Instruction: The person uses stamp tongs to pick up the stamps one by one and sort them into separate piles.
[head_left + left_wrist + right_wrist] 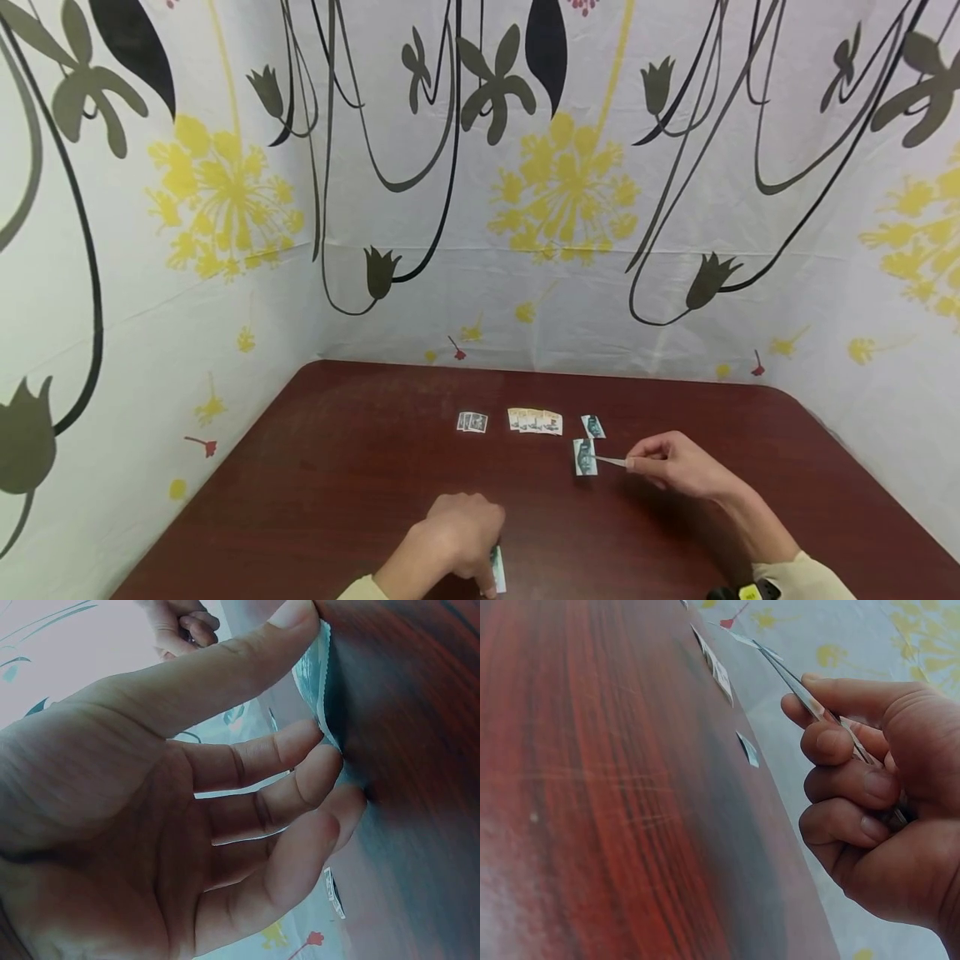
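In my right hand (686, 467) I grip a pair of metal tweezers (799, 694), with the fingers curled round it. The tweezers' tips meet a green postage stamp (585, 457), which appears raised off the table. Close to the table's near side, my left hand (459, 533) reaches down over another green stamp (498, 571). The left wrist view shows that stamp bowed between the thumb and the index fingertip, its perforated edge against the table. The remaining left fingers are loosely bent. Part of this stamp is hidden by the hand in the head view.
Farther back on the dark red table (360, 467) lie overlapping grey stamps (472, 422), a row of overlapping orange-beige stamps (536, 422) and a single green stamp (592, 427). A white patterned cloth (480, 208) hangs round the back and sides.
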